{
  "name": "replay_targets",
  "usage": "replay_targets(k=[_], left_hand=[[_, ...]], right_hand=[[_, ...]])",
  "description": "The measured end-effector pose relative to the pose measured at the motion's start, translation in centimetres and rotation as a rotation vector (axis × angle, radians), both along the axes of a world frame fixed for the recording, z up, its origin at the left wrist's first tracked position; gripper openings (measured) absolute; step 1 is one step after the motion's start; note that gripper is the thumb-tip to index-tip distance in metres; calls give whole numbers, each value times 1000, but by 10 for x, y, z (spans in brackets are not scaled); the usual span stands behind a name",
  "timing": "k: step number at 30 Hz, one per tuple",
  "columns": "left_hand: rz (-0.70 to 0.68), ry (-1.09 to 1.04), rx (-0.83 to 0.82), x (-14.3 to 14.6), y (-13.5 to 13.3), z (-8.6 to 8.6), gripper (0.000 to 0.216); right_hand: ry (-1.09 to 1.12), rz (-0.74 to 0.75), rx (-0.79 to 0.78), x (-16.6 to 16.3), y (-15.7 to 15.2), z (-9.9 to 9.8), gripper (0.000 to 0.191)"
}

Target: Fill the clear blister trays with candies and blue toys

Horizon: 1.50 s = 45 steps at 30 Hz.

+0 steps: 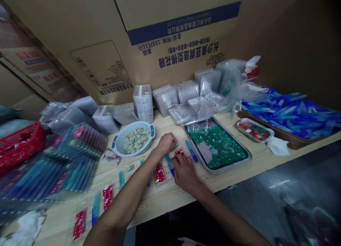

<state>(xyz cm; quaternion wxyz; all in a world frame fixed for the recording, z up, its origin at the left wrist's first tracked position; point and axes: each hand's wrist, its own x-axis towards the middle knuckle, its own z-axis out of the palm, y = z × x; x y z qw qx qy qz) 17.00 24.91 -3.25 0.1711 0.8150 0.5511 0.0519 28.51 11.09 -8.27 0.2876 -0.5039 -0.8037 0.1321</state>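
My left hand (167, 143) is above the row of clear plastic trays, fingers curled in a pinch; what they hold, if anything, is too small to make out. Beside it, my right hand (184, 170) is bent down over a tray, its fingertips close together at a red patterned packet (179, 152) and partly hiding it. A teal-and-blue stick (169, 163) lies just left of my right fingers, another stick (191, 151) to their right. Further left, trays hold more red packets (160, 173) and sticks. Behind my left hand stands a light-blue bowl (128, 153) of small wrapped pieces.
A metal tray (226, 168) of green pieces is at right, near a foil dish (255, 130) and a brown bin (295, 142) of blue sticks. Clear plastic tray stacks (144, 104) line the cardboard box (106, 54). Filled packs (53, 178) and a red basket (21, 146) crowd the left.
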Motion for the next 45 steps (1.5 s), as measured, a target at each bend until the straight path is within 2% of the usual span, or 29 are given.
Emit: replay_targets(k=[6,10,15,17,20,23,26,30,32,35,39,42,45], left_hand=[[-61,85,58,-2,-10,-5,25],[-97,128,31,1,-28,-7,20],[-71,89,34,-5,-44,6,22],[-10,48,74,-24,-39,18,32],[177,12,153,-72,-25,38,43],[312,-6,132,-123,-13,44,45],[286,-76,48,-151,-10,33,46],[303,-223,22,-162,-10,12,33],[378,-323,28,-166,-8,6,26],[533,-532,44,-176,-1,1,22],[723,-884,41,-188,5,-2,23],[794,-1112,18,-192,5,-3,22],[832,-1286,-2,-195,5,-5,22]], right_hand=[[-12,-4,-2,0,1,-5,40],[-10,-17,42,-3,0,-14,39],[-3,-14,181,-3,-1,-28,36],[29,6,241,-1,-1,-34,34],[85,7,329,1,0,-37,31],[114,10,353,-1,4,-23,29],[143,62,321,-14,18,5,30],[215,138,256,-49,61,49,33],[249,156,145,-73,90,66,34],[269,100,-169,-113,136,81,37],[259,14,-319,-164,174,72,41],[276,-15,-365,-186,180,52,41],[300,-12,-393,-193,179,35,34]])
